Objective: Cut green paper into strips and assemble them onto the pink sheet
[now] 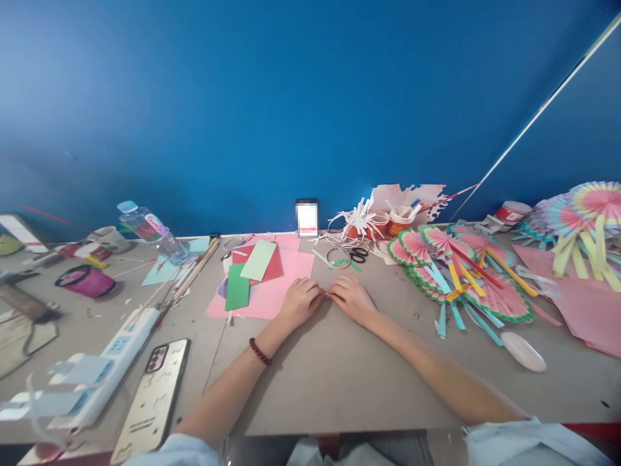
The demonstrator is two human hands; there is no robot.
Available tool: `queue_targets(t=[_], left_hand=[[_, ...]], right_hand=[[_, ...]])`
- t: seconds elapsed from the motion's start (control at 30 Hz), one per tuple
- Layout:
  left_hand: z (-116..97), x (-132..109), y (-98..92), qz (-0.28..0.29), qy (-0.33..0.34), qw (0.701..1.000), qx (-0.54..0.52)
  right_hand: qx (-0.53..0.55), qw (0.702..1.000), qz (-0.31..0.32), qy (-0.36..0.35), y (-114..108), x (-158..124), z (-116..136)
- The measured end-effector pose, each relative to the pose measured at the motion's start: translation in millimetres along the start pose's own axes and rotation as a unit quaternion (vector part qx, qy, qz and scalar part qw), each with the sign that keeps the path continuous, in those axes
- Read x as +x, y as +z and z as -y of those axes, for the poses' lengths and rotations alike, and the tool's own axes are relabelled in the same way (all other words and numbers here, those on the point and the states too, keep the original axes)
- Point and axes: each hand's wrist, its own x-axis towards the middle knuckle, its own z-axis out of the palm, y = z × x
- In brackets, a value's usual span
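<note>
My left hand (pixel 301 301) and my right hand (pixel 353 299) meet over the middle of the table, fingertips close together. Both are closed in a pinch. A tiny bit of pink shows between them, too small to name. Beside my left hand lies a pink paper sheet (pixel 301 268) with a green paper piece (pixel 237 288), a pale green one (pixel 259 260) and a red one (pixel 272 264) on it. Beyond my right hand are black-handled scissors (pixel 359 254) and a roll of clear tape (pixel 338 258).
Folded paper fans (pixel 456 259) with ribbons spread across the right side, near a white oval object (pixel 522 351). White paper strips (pixel 361 220) stand in a red cup at the back. A phone (pixel 152 395), a power strip (pixel 119 362) and a water bottle (pixel 155 230) are at left.
</note>
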Motion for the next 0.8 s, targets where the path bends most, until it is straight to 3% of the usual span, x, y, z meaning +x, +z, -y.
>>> queue_targets(t=[0.27, 0.5, 0.63, 0.8], left_hand=[[-5, 1, -4.9, -0.038, 0.023, 0.998, 0.042], [2, -1, -4.3, -0.057, 0.025, 0.997, 0.036], [10, -3, -3.5, -0.058, -0.021, 0.997, 0.047], [20, -6, -0.8, -0.11, -0.094, 0.989, -0.016]], right_hand=[[-0.014, 0.997, -0.072, -0.017, 4, -2, -1], [0.002, 0.998, -0.056, 0.035, 1, -2, -1], [0.021, 0.995, -0.041, 0.09, 1, -2, -2], [0.08, 0.988, 0.004, 0.135, -6, -1, 5]])
